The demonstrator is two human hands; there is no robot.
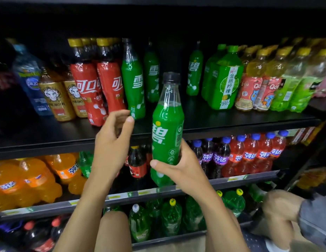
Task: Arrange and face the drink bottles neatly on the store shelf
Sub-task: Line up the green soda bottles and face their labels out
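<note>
while upright in the right hand (178,166), green bottle (166,135) mostly full

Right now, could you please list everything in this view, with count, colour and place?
held bottle: one, green, before top shelf
green bottles: three, green, top shelf middle
cola bottles: two in front, red, top shelf left
gold bottles: two, gold labels, top shelf left
blue bottle: one, blue, top shelf far left
lime-label bottles: several, green, top shelf right
yellow bottles: several, yellow, top shelf far right
orange bottles: several, orange, middle shelf left
red bottles: several, red, middle shelf right
big green bottles: several, green, lowest shelf
other person's hand: one, lower right
left hand: one, near green bottles, grip unclear
right hand: one, holds held bottle
</note>
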